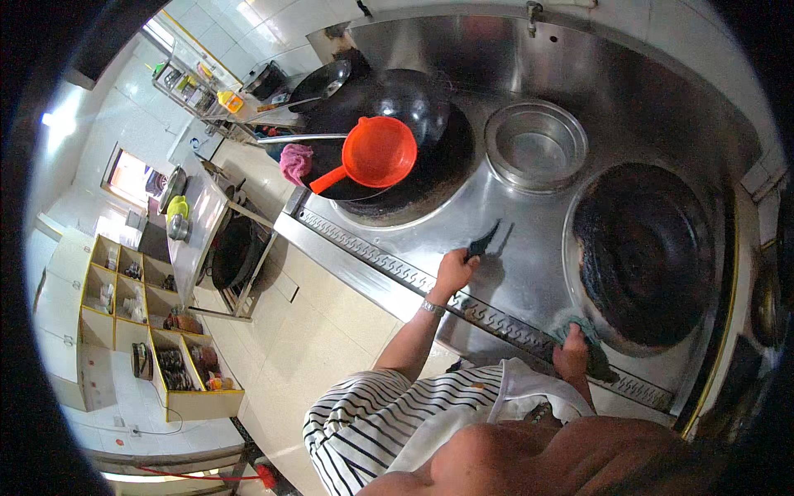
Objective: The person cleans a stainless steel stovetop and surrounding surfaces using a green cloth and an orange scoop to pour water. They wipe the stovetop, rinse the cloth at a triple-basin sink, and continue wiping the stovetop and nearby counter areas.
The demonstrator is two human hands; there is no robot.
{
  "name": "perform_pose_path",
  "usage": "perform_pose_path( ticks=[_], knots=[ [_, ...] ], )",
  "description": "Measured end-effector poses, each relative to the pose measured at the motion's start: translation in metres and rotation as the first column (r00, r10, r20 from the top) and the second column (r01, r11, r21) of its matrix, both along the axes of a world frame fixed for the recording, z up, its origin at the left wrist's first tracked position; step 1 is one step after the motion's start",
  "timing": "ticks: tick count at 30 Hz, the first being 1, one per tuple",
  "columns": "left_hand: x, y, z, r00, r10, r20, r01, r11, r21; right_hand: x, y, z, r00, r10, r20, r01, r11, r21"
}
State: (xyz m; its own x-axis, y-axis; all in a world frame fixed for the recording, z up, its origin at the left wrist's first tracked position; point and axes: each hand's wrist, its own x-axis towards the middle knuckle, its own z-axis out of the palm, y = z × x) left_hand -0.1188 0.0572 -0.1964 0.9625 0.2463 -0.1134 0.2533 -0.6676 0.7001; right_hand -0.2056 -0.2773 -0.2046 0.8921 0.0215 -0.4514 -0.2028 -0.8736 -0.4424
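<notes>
My left hand (454, 273) grips a small dark tool (482, 240) with a narrow tip, just above the stainless-steel stove top (527, 245). I cannot tell exactly what kind of tool it is. In my right hand (570, 353) is a bunched greenish scouring pad or cloth (577, 327). It touches the steel beside the rim of a large blackened wok (645, 254), set into the stove at right. A slotted drain channel (496, 322) runs along the front edge, under both forearms.
A red plastic ladle (379, 152) lies across a black wok (428, 118) at left, near a pink cloth (296, 162). A round steel basin (536, 149) sits between the woks, and a tap (532, 17) juts from the wall. A steel table (198, 217) stands farther left.
</notes>
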Motion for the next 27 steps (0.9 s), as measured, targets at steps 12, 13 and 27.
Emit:
perform_pose_path(
  ticks=[12, 13, 27],
  knots=[
    [-0.017, 0.113, 0.019, 0.991, -0.077, -0.109, 0.090, 0.988, 0.122, 0.049, 0.074, -0.039, 0.952, 0.267, 0.149, -0.280, 0.957, 0.070],
    [-0.020, 0.121, 0.028, 0.990, -0.086, -0.115, 0.096, 0.991, 0.092, 0.058, 0.080, -0.042, 0.937, 0.280, 0.210, -0.305, 0.947, 0.098],
    [0.036, 0.333, 0.101, 0.841, 0.014, 0.541, -0.377, 0.733, 0.566, 0.360, 0.130, 0.156, 0.721, 0.573, 0.389, -0.592, 0.802, -0.086]
  ],
)
